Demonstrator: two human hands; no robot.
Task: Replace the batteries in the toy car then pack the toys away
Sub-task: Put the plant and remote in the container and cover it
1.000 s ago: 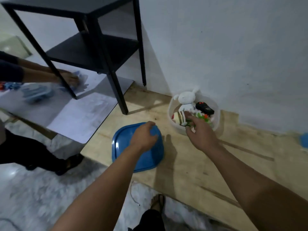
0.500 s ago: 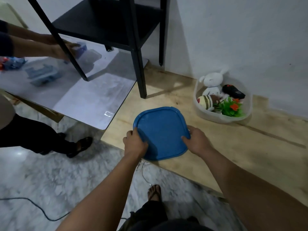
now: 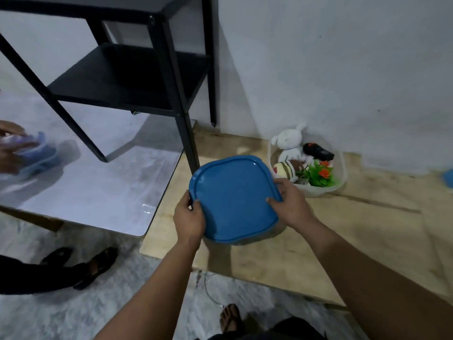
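Blue plastic lid (image 3: pixel 235 197), square with rounded corners, is held clear of the pale wooden board (image 3: pixel 318 241), tilted toward the camera. Left hand (image 3: pixel 188 217) grips its left edge, thumb on top; right hand (image 3: pixel 291 204) grips the right edge, fingers curled over the rim. The clear plastic tub (image 3: pixel 340 177) stands near the board's back edge, close to the wall, just beyond the lid. It holds a white plush rabbit (image 3: pixel 290 141), a black toy car (image 3: pixel 318 151), a striped egg-shaped toy (image 3: pixel 285 169) and green artificial leaves with orange flowers (image 3: pixel 318 173).

Judgement: level the lid, align corners with the tub, press round the rim. The rabbit's ears stand above the rim and may foul closure.

Nearby: a black metal shelf unit's leg (image 3: pixel 188 133) stands near the lid's left corner. A second person's hands (image 3: pixel 12 148), blurred, work at the grey tabletop (image 3: pixel 98 192).
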